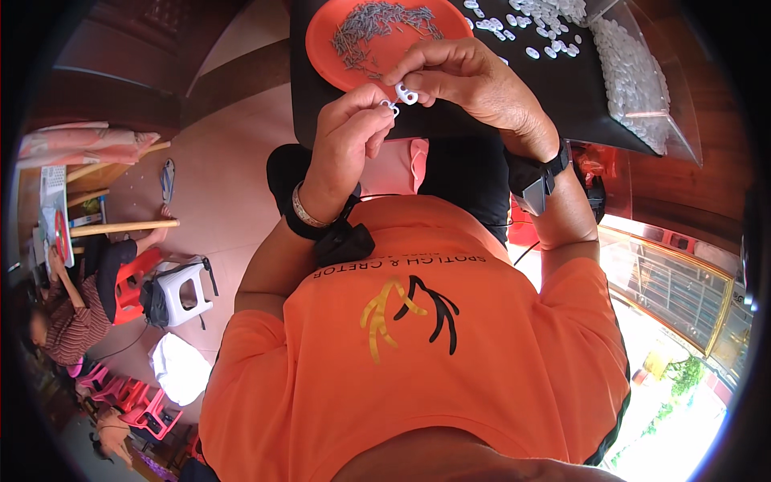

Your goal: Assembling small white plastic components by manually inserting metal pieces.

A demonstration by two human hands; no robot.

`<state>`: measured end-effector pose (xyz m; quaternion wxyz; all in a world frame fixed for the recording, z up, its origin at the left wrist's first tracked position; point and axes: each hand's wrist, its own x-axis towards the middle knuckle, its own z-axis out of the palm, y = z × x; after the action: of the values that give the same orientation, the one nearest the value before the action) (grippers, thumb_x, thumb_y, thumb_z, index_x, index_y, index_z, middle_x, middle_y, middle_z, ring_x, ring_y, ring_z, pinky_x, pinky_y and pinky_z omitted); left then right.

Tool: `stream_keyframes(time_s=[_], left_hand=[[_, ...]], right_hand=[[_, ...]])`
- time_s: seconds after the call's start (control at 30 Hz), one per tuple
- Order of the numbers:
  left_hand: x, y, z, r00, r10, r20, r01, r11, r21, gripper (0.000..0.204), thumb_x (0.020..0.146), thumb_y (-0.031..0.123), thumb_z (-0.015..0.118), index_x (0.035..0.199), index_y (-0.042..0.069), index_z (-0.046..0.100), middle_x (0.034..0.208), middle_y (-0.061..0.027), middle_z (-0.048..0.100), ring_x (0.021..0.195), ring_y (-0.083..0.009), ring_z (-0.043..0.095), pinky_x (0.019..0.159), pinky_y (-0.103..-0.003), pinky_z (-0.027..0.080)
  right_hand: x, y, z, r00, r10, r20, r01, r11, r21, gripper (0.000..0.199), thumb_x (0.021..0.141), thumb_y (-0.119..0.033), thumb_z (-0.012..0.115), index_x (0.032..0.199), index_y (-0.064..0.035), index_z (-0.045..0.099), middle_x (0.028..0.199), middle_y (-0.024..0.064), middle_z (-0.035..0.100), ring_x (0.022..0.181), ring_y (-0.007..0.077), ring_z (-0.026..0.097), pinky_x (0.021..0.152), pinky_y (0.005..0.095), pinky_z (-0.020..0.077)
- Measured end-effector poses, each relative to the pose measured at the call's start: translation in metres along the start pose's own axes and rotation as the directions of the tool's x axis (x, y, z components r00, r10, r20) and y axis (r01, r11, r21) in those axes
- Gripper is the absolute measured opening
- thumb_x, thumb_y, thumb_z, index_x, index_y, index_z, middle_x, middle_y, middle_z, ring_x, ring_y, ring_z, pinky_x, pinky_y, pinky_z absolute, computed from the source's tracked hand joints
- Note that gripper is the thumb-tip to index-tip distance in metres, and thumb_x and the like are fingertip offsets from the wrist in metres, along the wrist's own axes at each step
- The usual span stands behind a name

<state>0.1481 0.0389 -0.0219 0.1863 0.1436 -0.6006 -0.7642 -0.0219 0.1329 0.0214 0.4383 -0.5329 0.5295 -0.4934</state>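
Note:
Both my hands are raised close together in front of my chest, over the near edge of a black table (321,112). Between the thumb and fingertips of my right hand (474,84) is a small white oval plastic piece with two holes (407,95). A similar small white piece with a hole (391,107) is pinched in my left hand (351,132); my fingers partly cover it. The two pieces are almost touching, and I cannot tell whether they are joined. Just beyond my hands, an orange plate (321,48) bears a heap of small grey nails or screws (373,32).
Loose white pieces (554,32) lie at the table's far right, beside a clear box (671,116) filled with white pieces (630,76). On the left, a person (80,321) sits on a red chair (136,285) near a white stool (183,291). A white bag (178,368) lies on the floor.

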Motion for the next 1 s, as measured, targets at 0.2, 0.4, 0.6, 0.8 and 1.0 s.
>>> stream_keyframes(time_s=[0.2, 0.4, 0.6, 0.8, 1.0], left_hand=[[-0.0003, 0.0004, 0.0009, 1.0, -0.013, 0.01, 0.013, 1.0, 0.014, 0.018, 0.084, 0.017, 0.046, 0.071, 0.004, 0.047, 0.055, 0.0026, 0.037, 0.047, -0.0057, 0.032, 0.042, -0.022, 0.031], [-0.0028, 0.0031, 0.0019, 0.999, -0.045, 0.0, 0.045, 0.999, -0.01, 0.015, 0.084, 0.009, 0.048, 0.072, 0.001, 0.05, 0.057, 0.0043, 0.04, 0.05, -0.0023, 0.032, 0.046, -0.021, 0.024], [-0.0045, 0.0023, 0.0012, 0.999, -0.043, 0.004, 0.043, 0.998, 0.044, 0.014, 0.084, 0.008, 0.049, 0.072, 0.001, 0.05, 0.059, 0.0059, 0.039, 0.053, -0.0014, 0.03, 0.047, -0.021, 0.023], [-0.0047, 0.0048, 0.0021, 0.999, -0.036, 0.007, 0.036, 0.998, 0.061, 0.014, 0.083, 0.008, 0.049, 0.071, 0.001, 0.05, 0.059, 0.0062, 0.038, 0.053, -0.0013, 0.031, 0.047, -0.021, 0.023], [-0.0048, 0.0047, 0.0031, 0.999, -0.03, 0.013, 0.029, 0.998, 0.049, 0.014, 0.083, 0.009, 0.049, 0.071, 0.002, 0.05, 0.057, 0.0059, 0.039, 0.051, -0.0013, 0.031, 0.046, -0.021, 0.023]], right_hand=[[-0.0003, -0.0011, -0.0009, 0.999, 0.029, 0.021, -0.028, 0.999, -0.035, 0.014, 0.087, -0.002, 0.056, 0.098, -0.0009, 0.066, 0.083, -0.0001, 0.063, 0.072, 0.0053, 0.052, 0.065, 0.0193, 0.0422], [-0.0012, -0.0037, -0.003, 0.999, 0.024, 0.036, -0.019, 0.99, -0.137, 0.014, 0.088, -0.003, 0.056, 0.098, -0.0014, 0.066, 0.085, -0.0004, 0.063, 0.075, 0.0051, 0.054, 0.067, 0.0194, 0.0423], [-0.0009, -0.0035, -0.0049, 0.995, 0.043, 0.088, -0.027, 0.984, -0.174, 0.014, 0.088, -0.004, 0.057, 0.098, -0.0007, 0.065, 0.084, -0.0007, 0.063, 0.074, 0.0051, 0.053, 0.067, 0.019, 0.0424], [-0.0006, -0.0019, -0.0055, 0.996, 0.062, 0.067, -0.052, 0.989, -0.138, 0.013, 0.088, -0.005, 0.058, 0.097, -0.0006, 0.065, 0.083, -0.0004, 0.063, 0.07, 0.0045, 0.052, 0.065, 0.0188, 0.0426], [-0.0007, 0.0034, -0.0089, 0.995, 0.054, 0.084, -0.053, 0.998, -0.012, 0.012, 0.088, -0.007, 0.059, 0.096, -0.0006, 0.065, 0.083, 0.0001, 0.063, 0.069, 0.0049, 0.052, 0.064, 0.0192, 0.0434]])
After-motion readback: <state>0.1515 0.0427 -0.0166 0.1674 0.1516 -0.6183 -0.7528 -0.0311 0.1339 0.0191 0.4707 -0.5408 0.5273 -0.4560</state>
